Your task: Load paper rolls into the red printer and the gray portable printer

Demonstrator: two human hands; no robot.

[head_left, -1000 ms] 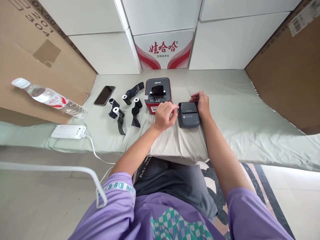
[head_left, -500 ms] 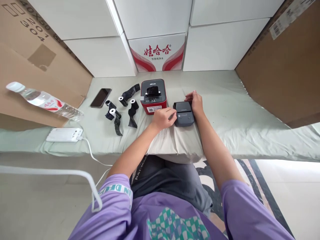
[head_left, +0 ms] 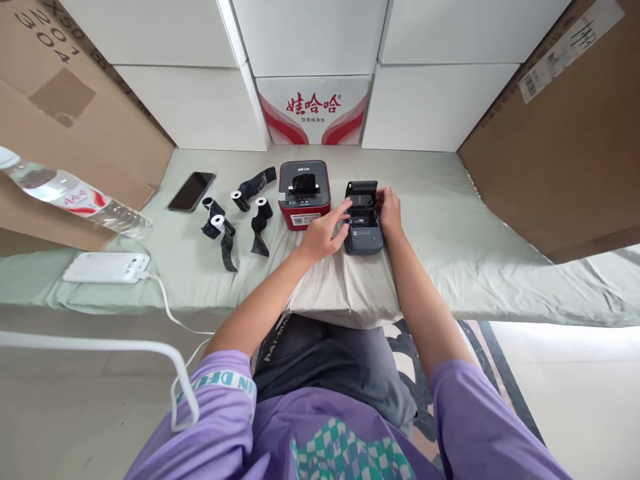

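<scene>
A small dark grey label printer [head_left: 364,237] lies on the pale green cloth, its lid [head_left: 361,189] flipped up to show the paper bay. My left hand [head_left: 324,233] rests at its left side, fingers reaching to the bay's edge. My right hand [head_left: 389,213] holds the printer's right side near the hinge. Just left stands a red and grey printer [head_left: 303,193]. Three black paper rolls with white cores [head_left: 239,215] lie further left, partly unrolled.
A black phone [head_left: 191,191], a white power strip [head_left: 106,267] with its cable, and a lying water bottle [head_left: 70,195] are at the left. White cartons [head_left: 310,73] line the back; brown cardboard [head_left: 560,120] stands at both sides. A white wire hanger [head_left: 100,347] is near my left arm.
The grey printer's lid was shut in both earlier frames and now stands open. My left fingers have stretched toward the bay. The camera view has shifted slightly.
</scene>
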